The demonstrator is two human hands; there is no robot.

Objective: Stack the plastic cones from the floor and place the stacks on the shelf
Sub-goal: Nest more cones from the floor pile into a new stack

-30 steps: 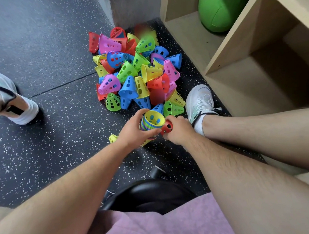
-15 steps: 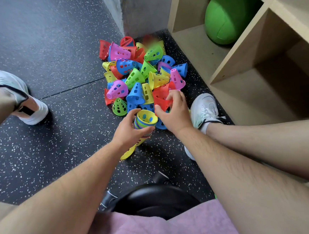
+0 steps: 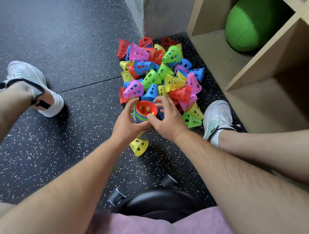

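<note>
A heap of perforated plastic cones (image 3: 157, 74) in red, pink, blue, green and yellow lies on the dark speckled floor beside the wooden shelf (image 3: 268, 67). My left hand (image 3: 126, 124) grips a stack of nested cones (image 3: 140, 116), mouth up, at the heap's near edge. A red cone (image 3: 146, 108) sits on top of that stack. My right hand (image 3: 166, 119) curls around the red cone's rim from the right, thumb at the near side. A single yellow cone (image 3: 139, 146) lies on the floor just below my left hand.
A green ball (image 3: 253, 20) fills the upper shelf compartment; the compartment below it shows bare wood. My white shoes rest on the floor at left (image 3: 35, 87) and at right (image 3: 217, 117). A black wheeled stool (image 3: 156, 203) is under me. A grey wall corner (image 3: 152, 10) stands behind the heap.
My right hand took a red cone from the heap and brought it onto the stack in my left hand; the stack's top was yellow before, now red.
</note>
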